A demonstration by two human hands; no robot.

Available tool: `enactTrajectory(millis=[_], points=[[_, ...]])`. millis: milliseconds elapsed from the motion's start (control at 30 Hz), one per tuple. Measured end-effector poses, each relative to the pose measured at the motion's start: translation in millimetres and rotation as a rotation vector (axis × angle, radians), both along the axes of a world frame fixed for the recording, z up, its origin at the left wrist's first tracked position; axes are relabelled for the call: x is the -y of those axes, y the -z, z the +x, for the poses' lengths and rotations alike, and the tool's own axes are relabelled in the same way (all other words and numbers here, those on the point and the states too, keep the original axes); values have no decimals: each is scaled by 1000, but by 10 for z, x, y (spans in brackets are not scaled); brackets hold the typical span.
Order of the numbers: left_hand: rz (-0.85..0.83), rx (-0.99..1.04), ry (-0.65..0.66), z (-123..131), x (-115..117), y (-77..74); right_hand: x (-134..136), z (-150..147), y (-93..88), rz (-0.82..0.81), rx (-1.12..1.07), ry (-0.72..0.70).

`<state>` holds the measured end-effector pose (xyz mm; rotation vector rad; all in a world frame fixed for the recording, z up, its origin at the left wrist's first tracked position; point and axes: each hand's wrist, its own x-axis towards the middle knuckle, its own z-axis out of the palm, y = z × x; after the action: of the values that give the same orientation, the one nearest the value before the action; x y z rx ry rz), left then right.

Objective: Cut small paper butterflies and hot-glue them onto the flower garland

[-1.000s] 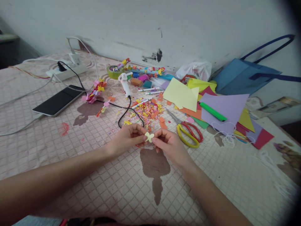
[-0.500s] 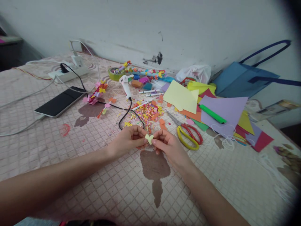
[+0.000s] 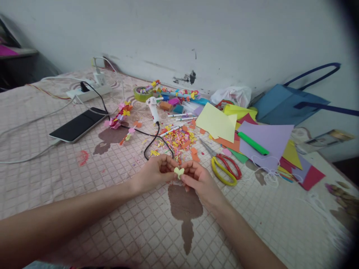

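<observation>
A small pale-yellow paper cutout [image 3: 178,172], shaped like a heart or butterfly, is pinched between my two hands above the patterned cloth. My left hand [image 3: 157,170] grips its left side between thumb and fingers. On its right side, my right hand [image 3: 200,181] pinches it the same way. Just beyond my fingers lies a heap of colourful paper shreds [image 3: 179,140]. Scissors [image 3: 224,168] with red and yellow handles rest right of my right hand. A white glue gun [image 3: 153,109] with a black cord stands behind the heap.
Coloured paper sheets [image 3: 260,138], with a green cutter or pen [image 3: 253,143] on top, spread at the right beside white string [image 3: 270,175]. A blue bag [image 3: 288,102] leans on the wall. At the left are a phone [image 3: 78,125] and a power strip [image 3: 88,93] with cables.
The view has tilted up slightly, so everything sits a little lower in the picture. Both hands keep their pinch on the paper cutout, whose wings look slightly more folded up.
</observation>
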<state>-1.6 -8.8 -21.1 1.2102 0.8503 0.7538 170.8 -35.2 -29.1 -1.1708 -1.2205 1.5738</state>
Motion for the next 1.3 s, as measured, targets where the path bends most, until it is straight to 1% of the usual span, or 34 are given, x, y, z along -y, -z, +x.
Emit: enactTrajectory(millis=[300,667,800,1000,1067,1300], points=[[89,-40,-19,0,-5,70,1,4,-17,55,85,-24],[7,16,8,-11,-23,95,-2,10,27,38,94,-29],[3,37,12,-26,-32,122,4,15,15,28,97,-41],[-13,19,15,-21,-33,118,3,25,-7,-19,115,-37],[5,-4,18,-20,-21,111,2,23,6,-31,130,-36],[127,-213,80,-60,49,57,63,-3,111,-27,240,-53]])
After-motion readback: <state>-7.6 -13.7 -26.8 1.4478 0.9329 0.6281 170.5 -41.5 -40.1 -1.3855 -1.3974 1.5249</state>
